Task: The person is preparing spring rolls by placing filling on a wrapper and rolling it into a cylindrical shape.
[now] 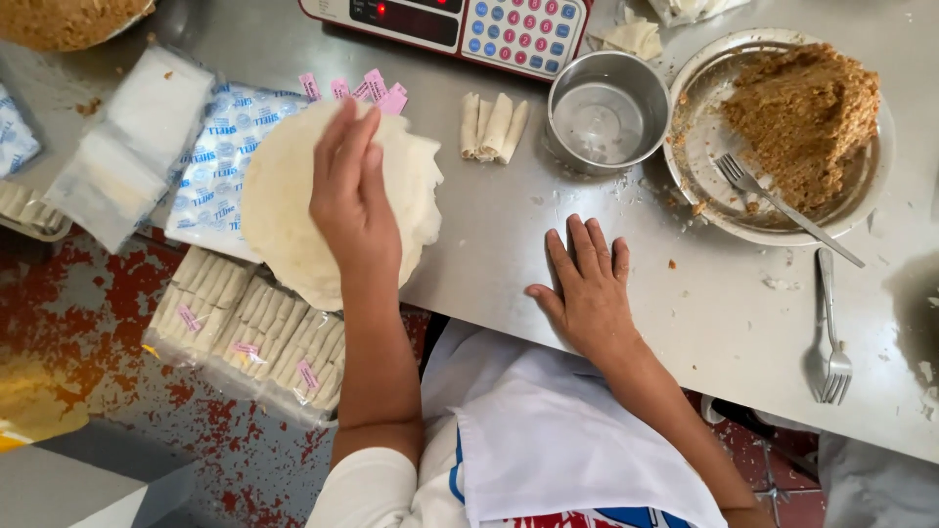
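Observation:
My left hand (352,196) lies flat on a stack of round, pale wrappers (284,210) at the edge of the steel table (685,323). Its fingers are together and hold nothing. My right hand (587,288) rests palm down on the bare table, fingers spread, to the right of the stack. Three rolled wrappers (492,127) lie side by side behind my right hand. A metal plate (699,147) of brown minced filling (804,122) with a fork (773,200) in it stands at the back right.
A small steel bowl (606,112) of water stands beside the plate. Another fork (829,337) lies at the right. A weighing scale (469,24) stands at the back. Plastic bags (210,166), pink tags (377,88) and trays of packed rolls (254,328) are at the left.

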